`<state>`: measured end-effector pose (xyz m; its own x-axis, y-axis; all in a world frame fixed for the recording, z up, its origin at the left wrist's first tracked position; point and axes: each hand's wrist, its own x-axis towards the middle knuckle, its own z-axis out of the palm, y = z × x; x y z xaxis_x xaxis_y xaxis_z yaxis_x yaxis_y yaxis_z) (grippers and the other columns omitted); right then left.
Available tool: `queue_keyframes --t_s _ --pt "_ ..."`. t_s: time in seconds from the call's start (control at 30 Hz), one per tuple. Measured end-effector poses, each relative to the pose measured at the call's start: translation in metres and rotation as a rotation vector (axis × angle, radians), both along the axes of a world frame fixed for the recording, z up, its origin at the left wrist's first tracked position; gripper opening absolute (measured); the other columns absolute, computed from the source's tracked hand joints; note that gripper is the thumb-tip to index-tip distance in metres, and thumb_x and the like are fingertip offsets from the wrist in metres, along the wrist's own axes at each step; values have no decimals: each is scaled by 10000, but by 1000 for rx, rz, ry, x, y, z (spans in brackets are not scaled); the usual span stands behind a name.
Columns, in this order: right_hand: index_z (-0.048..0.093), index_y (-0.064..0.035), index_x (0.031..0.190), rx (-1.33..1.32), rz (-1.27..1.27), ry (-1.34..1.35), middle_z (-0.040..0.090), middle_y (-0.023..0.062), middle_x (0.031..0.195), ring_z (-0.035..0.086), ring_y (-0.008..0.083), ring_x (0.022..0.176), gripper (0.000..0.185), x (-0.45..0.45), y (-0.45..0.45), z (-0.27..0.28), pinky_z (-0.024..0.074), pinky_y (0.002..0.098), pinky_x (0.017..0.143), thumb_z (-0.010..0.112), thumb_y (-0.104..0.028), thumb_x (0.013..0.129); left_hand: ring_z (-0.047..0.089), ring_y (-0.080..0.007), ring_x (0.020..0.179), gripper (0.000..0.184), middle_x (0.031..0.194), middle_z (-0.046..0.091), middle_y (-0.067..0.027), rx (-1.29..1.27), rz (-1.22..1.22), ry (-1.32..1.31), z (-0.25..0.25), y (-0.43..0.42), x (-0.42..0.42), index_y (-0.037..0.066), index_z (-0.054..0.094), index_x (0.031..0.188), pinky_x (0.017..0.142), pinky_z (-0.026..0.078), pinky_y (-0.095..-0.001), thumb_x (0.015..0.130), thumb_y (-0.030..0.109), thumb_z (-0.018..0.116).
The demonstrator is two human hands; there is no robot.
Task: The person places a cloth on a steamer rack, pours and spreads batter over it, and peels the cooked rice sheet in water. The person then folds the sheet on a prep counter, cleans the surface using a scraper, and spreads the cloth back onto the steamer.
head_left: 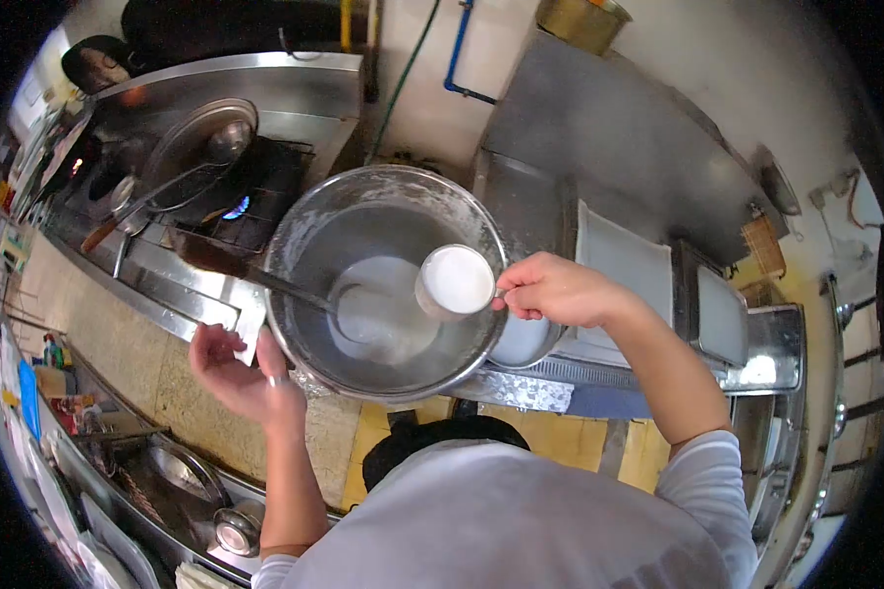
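Two hands (238,378) (565,292), one cup (457,282)

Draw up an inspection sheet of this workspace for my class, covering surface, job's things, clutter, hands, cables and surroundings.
Surface: grey metal counter along the right.
Job's things: large metal pot with whitish contents; cup of white material held over it; long-handled tool leaning in the pot.
Clutter: pan at left; pale rectangular trays at right.
Hands: right hand grips the cup's handle; left hand empty, beside the pot.
Cables: nothing certain; thin green line on the wall, cable or hose unclear.
Surroundings: lit blue flame at left, blue pipe, yellowish floor.
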<state>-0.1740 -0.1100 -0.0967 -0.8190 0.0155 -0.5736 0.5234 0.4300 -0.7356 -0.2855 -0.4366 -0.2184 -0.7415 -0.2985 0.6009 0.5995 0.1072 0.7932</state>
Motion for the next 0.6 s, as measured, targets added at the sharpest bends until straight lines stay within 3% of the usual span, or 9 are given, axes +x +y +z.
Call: queue_keyframes --t_s 0.13,0.17,0.2,0.33,0.4,0.6 --pt "706 34 1012 -31 -98 15 608 1 740 509 84 680 186 39 30 3 428 271 619 596 -92 930 543 -123 921 429 1088 594 -74 -52 -408 -23 8 29 46 -9 513 1301 799 457 -264 939 91 721" --pt "706 30 1010 -30 -118 19 611 1 745 513 84 681 182 50 38 4 436 270 623 599 -93 930 561 -144 854 316 1019 593 -83 23 -548 -176 10 42 60 -29 581 1173 805 475 -288 916 84 725" --pt "706 27 1009 -27 -139 23 614 0 751 518 83 682 178 62 46 5 444 270 628 601 -94 930 575 -142 789 253 952 620 -85 -33 -595 -138 11 59 68 -28 613 1124 752 488 -275 904 46 715" --pt "705 19 1008 -159 -309 49 638 7 826 544 85 699 164 119 88 -10 488 273 662 598 -87 942 595 -109 812 251 903 654 -54 -286 -1002 -267 26 121 116 -17 631 1139 749 493 -263 898 -10 699" --pt "704 38 1045 -158 -371 46 622 -4 832 554 86 718 182 148 109 -14 496 264 678 591 -85 972 620 -112 796 287 882 675 -47 -347 -1092 -300 23 155 141 -10 637 1174 733 509 -280 897 5 712" --pt "666 27 922 -239 -556 106 600 47 808 562 95 689 128 244 209 -73 479 279 527 585 -64 959 643 -120 816 324 941 701 -48 -495 -1261 -434 7 260 208 3 642 1222 731 527 -284 907 12 722"
